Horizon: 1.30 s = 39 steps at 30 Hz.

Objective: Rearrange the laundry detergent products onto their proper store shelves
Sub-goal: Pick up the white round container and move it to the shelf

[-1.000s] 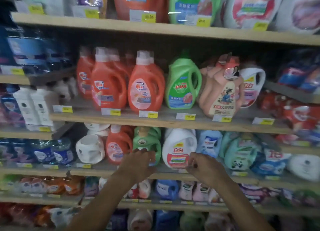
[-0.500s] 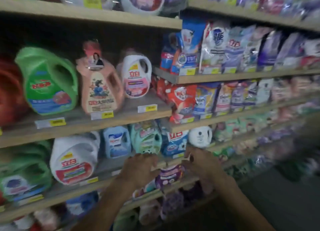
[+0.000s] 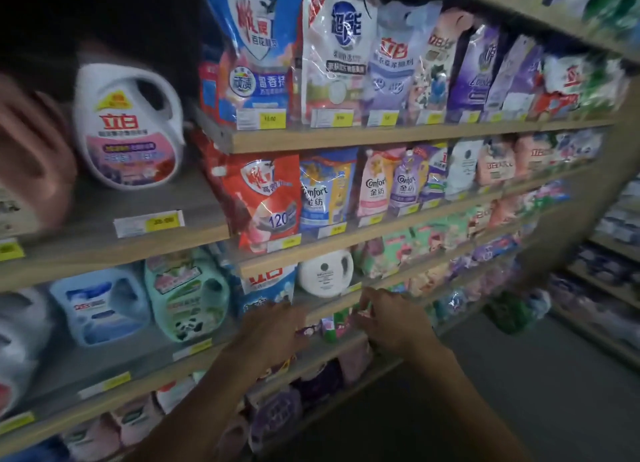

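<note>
Both hands reach to the front edge of a low shelf (image 3: pixel 332 311), under the round white bottle (image 3: pixel 325 272) and the blue pouch (image 3: pixel 268 288). The left hand (image 3: pixel 268 330) lies with its fingers bent over the edge just below the blue pouch. The right hand (image 3: pixel 391 323) is just to the right, its fingers curled toward a small green and pink pack (image 3: pixel 334 324) that sits between the two hands. I cannot tell if either grip is really closed on something; the fingers look narrow, but the picture is blurred there.

I judge the step as the choosing and taking of a misplaced product from this lower row, not yet the carrying. The next move asks for a firm hold of the small pack with one hand, then a look along the shelves to find its matching row, perhaps among the pouches (image 3: pixel 377 187) at the right.
</note>
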Motion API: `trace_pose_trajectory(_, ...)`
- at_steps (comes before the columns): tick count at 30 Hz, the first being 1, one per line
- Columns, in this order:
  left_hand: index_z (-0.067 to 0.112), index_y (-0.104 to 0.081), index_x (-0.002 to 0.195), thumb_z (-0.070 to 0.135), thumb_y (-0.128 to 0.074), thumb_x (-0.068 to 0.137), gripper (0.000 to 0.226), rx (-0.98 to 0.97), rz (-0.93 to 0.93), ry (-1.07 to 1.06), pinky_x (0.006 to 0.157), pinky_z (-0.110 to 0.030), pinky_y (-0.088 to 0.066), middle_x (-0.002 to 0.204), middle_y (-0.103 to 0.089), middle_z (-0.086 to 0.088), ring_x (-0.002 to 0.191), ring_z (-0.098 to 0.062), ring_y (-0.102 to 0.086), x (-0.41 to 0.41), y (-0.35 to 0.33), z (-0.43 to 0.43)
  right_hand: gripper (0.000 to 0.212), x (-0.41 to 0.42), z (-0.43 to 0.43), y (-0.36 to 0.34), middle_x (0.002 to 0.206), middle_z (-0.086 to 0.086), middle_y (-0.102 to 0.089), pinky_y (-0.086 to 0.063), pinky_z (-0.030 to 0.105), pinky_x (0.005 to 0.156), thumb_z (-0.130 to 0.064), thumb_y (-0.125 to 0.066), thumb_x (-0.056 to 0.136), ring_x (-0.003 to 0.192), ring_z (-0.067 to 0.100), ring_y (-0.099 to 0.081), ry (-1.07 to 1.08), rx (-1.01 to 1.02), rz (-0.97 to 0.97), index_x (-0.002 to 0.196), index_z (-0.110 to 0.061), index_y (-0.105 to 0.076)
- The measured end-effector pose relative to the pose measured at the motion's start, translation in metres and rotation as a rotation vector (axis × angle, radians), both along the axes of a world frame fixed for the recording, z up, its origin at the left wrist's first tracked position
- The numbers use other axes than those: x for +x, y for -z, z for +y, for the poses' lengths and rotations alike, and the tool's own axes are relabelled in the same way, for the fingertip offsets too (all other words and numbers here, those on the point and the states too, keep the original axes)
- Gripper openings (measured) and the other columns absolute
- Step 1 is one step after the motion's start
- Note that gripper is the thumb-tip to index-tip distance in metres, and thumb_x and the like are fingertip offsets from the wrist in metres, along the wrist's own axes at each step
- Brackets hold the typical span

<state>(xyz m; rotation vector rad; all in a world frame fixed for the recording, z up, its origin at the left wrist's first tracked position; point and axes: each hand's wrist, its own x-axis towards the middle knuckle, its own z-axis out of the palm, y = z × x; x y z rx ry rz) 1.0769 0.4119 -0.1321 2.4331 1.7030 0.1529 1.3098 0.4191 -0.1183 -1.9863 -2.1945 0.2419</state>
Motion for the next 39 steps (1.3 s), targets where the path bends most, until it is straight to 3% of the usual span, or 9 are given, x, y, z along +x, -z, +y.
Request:
trace_pose_trajectory(5,0.025,-0.06,0.112,0.031,-0.062,0.096,0.016,-0.008,-0.018,-0.066,0.09,-0.039,-0.05,0.123,-0.066,-0.002,0.114,-0.026,-0.06,0.045,0.03,0.072,0.029,0.033,0.058,0.03,0.123,0.003,-0.066,-0.051,0.041,0.093,-0.044,-0.055,0.099,0.118,0.03,-0.063,-0.033,-0.018,-0.129,0.12,-0.024,-0.057)
trace_pose_trajectory(11,0.014,-0.063,0.115,0.044,-0.061,0.096,0.035,-0.135,-0.127,-0.166,0.084,-0.032,-0.053,0.117,-0.067,-0.005,0.109,-0.024,-0.065,0.1,0.068,0.132,0.029,0.091,0.125,0.065,0.127,0.0,-0.064,-0.052,0.042,0.097,-0.043,-0.053,0.1,0.122,0.025,-0.059,-0.056,-0.072,-0.114,0.123,-0.026,-0.059)
trace_pose_trajectory(17,0.029,-0.059,0.13,0.059,-0.053,0.096,0.046,-0.198,-0.091,-0.368,0.097,-0.039,-0.054,0.128,-0.066,0.001,0.116,-0.02,-0.063,0.119,0.114,0.191,0.027,0.14,0.208,0.103,0.123,-0.002,-0.062,-0.049,0.037,0.093,-0.047,-0.058,0.099,0.117,0.022,-0.059,-0.18,-0.059,-0.052,0.119,-0.028,-0.059)
trace_pose_trajectory(23,0.033,-0.054,0.12,0.07,-0.058,0.087,0.05,-0.147,-0.125,-0.561,0.086,-0.036,-0.055,0.122,-0.067,0.001,0.107,-0.021,-0.065,0.143,0.156,0.227,0.039,0.153,0.277,0.139,0.129,0.003,-0.056,-0.054,0.044,0.094,-0.044,-0.061,0.097,0.126,0.027,-0.051,-0.323,-0.081,-0.016,0.131,-0.026,-0.056)
trace_pose_trajectory(25,0.035,-0.049,0.13,0.07,-0.065,0.082,0.061,-0.157,-0.244,-0.639,0.087,-0.037,-0.055,0.125,-0.064,0.004,0.112,-0.023,-0.063,0.146,0.167,0.235,0.045,0.148,0.292,0.146,0.133,0.005,-0.056,-0.053,0.046,0.095,-0.043,-0.062,0.097,0.129,0.03,-0.05,-0.341,-0.092,0.021,0.138,-0.027,-0.053)
trace_pose_trajectory(29,0.022,-0.041,0.144,0.041,-0.087,0.074,0.086,-0.193,-0.816,-0.7,0.085,-0.028,-0.053,0.123,-0.058,0.005,0.116,-0.024,-0.061,0.15,0.185,0.248,0.067,0.142,0.312,0.162,0.151,0.008,-0.049,-0.052,0.049,0.1,-0.046,-0.062,0.098,0.137,0.034,-0.045,-0.389,-0.133,0.051,0.157,-0.031,-0.033)
trace_pose_trajectory(31,0.009,-0.044,0.141,0.023,-0.093,0.07,0.088,-0.134,-1.024,-0.733,0.095,-0.042,-0.056,0.131,-0.061,-0.009,0.122,-0.031,-0.061,0.147,0.193,0.258,0.083,0.14,0.321,0.17,0.16,0.01,-0.041,-0.051,0.049,0.1,-0.05,-0.063,0.097,0.14,0.037,-0.044,-0.408,-0.154,0.061,0.165,-0.033,-0.018)
trace_pose_trajectory(34,0.0,-0.048,0.13,0.032,-0.092,0.056,0.092,-0.076,-1.126,-0.779,0.096,-0.059,-0.054,0.128,-0.06,-0.021,0.121,-0.039,-0.06,0.143,0.204,0.273,0.103,0.134,0.34,0.182,0.169,0.008,-0.03,-0.05,0.049,0.103,-0.054,-0.07,0.093,0.145,0.039,-0.043,-0.41,-0.205,0.146,0.166,-0.036,0.001)
trace_pose_trajectory(39,0.003,-0.046,0.132,0.023,-0.096,0.053,0.095,-0.101,-1.252,-0.805,0.093,-0.062,-0.056,0.13,-0.059,-0.024,0.121,-0.041,-0.061,0.139,0.225,0.293,0.112,0.12,0.367,0.21,0.168,0.006,-0.035,-0.052,0.048,0.106,-0.047,-0.083,0.084,0.138,0.035,-0.054,-0.435,-0.207,0.322,0.166,-0.031,-0.008)
